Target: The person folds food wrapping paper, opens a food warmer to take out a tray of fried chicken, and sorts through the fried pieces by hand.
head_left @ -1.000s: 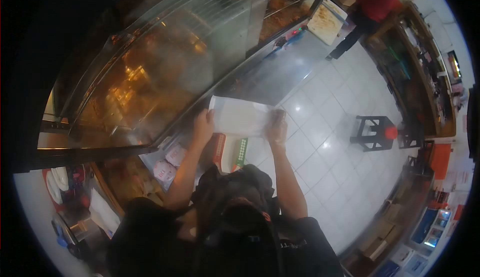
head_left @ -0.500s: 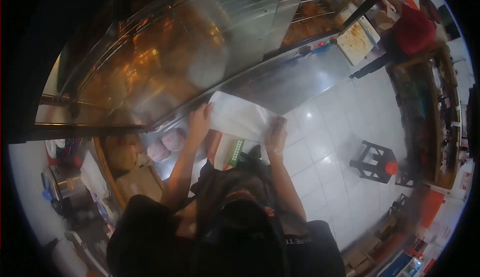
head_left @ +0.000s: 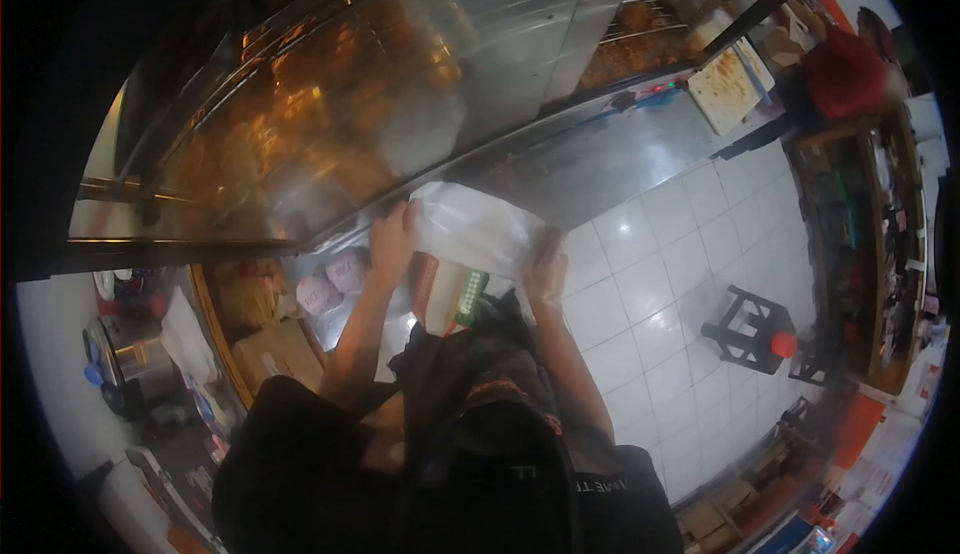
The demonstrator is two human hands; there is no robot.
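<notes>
A white sheet or bag [head_left: 470,222] is stretched between my two hands, beside the metal front of a glass case. My left hand [head_left: 394,236] grips its left edge with the fingers closed. At its right end my right hand [head_left: 545,266], which looks covered by a clear glove, is closed on the edge. Just below the white sheet or bag is an open box with a red side and a green checked side [head_left: 470,299]. Two round pink-and-white printed packs [head_left: 320,294] lie on the metal surface left of my left forearm.
Behind the glass case [head_left: 380,124] are racks with brownish food. A cutting board [head_left: 727,89] is at upper right, near a person in red [head_left: 845,72]. A black stool [head_left: 748,329] stands on the tiled floor. At left are cardboard [head_left: 280,354] and a metal pot [head_left: 142,362].
The view has turned, so the stool, cutting board and person appear farther right and lower. Both hands still hold the white sheet or bag, which now slants down to the right.
</notes>
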